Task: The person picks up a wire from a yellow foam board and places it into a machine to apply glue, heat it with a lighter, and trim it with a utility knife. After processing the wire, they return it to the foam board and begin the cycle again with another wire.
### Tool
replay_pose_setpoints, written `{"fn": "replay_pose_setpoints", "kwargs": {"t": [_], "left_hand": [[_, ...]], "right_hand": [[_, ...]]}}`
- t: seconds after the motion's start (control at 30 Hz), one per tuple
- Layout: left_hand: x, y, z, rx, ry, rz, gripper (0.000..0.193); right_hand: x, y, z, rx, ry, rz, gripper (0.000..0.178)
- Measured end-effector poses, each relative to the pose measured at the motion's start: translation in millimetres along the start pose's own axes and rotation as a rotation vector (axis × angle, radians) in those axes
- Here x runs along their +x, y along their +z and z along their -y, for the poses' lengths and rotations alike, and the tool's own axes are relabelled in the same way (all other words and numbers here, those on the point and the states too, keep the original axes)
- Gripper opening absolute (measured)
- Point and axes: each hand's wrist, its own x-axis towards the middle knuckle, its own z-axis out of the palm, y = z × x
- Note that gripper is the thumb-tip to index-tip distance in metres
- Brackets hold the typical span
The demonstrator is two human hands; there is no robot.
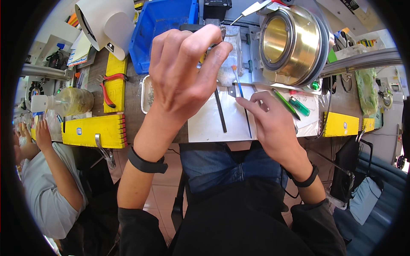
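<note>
My left hand (183, 72) is raised over the bench, fingers curled, thumb and forefinger closed together beside a dark metal fixture (192, 28). Whatever sits between those fingertips is hidden. Lower and to the right, my right hand (273, 121) is bent above a white board (200, 130), its thumb and fingers drawn in. A small grey piece shows at its thumb tip, too small to name. Between the hands lie a slim black rod (221, 112) and a thin blue-handled brush (240, 87). Beside my right hand rest a green pen (286, 104) and a green lighter (299, 106).
A large brass cylinder (294, 47) stands at the back right, a blue bin (147, 36) at the back left. Left are red-handled pliers (107, 90), a white tray (144, 94), a bottle (74, 101) and a yellow edge strip (92, 131). Another person (49, 179) sits far left.
</note>
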Motion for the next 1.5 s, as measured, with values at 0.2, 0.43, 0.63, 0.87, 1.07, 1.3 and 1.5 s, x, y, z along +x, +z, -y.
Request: {"fn": "replay_pose_setpoints", "kwargs": {"t": [0.2,0.43,0.63,0.87,1.07,1.3,1.5], "left_hand": [[3.5,-0.5,-2.7,-0.045,-0.041,0.009,0.034],[-5.7,2.8,-6.0,-0.095,-0.147,-0.063,0.034],[-4.4,4.2,-7.0,-0.122,-0.161,-0.064,0.033],[-2.5,3.7,-6.2,-0.083,-0.122,-0.074,0.031],[-1.7,2.4,-6.6,-0.065,-0.105,-0.069,0.027],[0.0,-0.2,-4.7,-0.054,-0.078,-0.019,0.031],[0.8,1.6,-5.4,-0.095,-0.107,-0.064,0.027]], "right_hand": [[0.4,10.0,-10.0,-0.123,-0.133,0.054,0.036],[3.8,8.9,-12.7,-0.117,-0.151,0.03,0.039],[4.2,9.5,-13.5,-0.135,-0.167,0.039,0.045],[8.4,10.7,-7.6,-0.063,-0.153,-0.105,0.043],[8.3,10.1,-10.9,0.004,-0.193,-0.294,0.038],[17.1,12.2,-6.7,0.12,-0.203,-0.349,0.028],[18.7,-2.8,-10.5,0.151,-0.209,-0.389,0.03]]}}
